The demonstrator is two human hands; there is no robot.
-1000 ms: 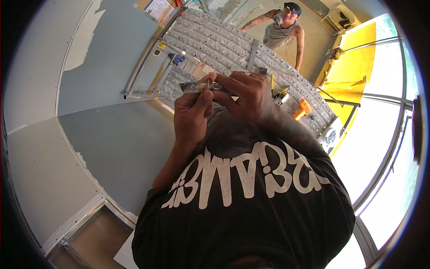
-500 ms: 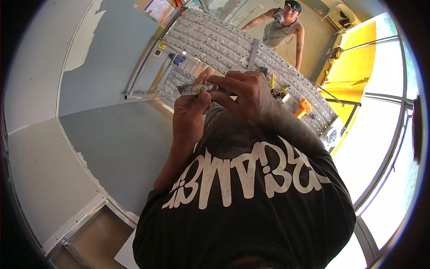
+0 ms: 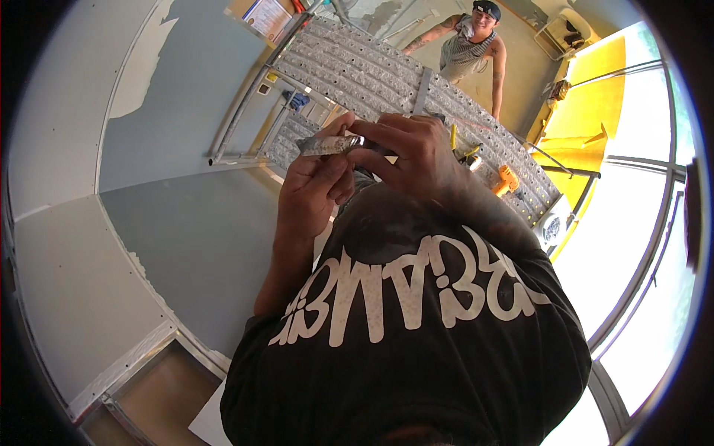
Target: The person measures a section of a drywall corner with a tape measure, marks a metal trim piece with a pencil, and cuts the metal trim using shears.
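Observation:
Both my hands meet near the middle of the view around a small, speckled grey, metallic-looking piece [image 3: 325, 146] with a shiny right end. My left hand [image 3: 316, 178] grips it from the left with curled fingers. My right hand [image 3: 405, 152] is closed on its right end, index finger and thumb pinching it. Behind my right hand, an orange cordless drill [image 3: 506, 181] and yellow-handled tools [image 3: 466, 157] lie on a perforated metal scaffold platform [image 3: 349, 63].
Another person [image 3: 468, 56] stands beyond the platform at the upper right. Tubular scaffold rails [image 3: 245, 108] run along the platform's left end. A grey wall [image 3: 163, 104] fills the left; a round white object [image 3: 551, 226], yellow sheeting [image 3: 595, 89] and bright windows [image 3: 625, 253] are on the right.
My left hand has shifted a little to the left and its thumb has moved on the held piece. My right fingers have moved slightly. The other person is nearly still.

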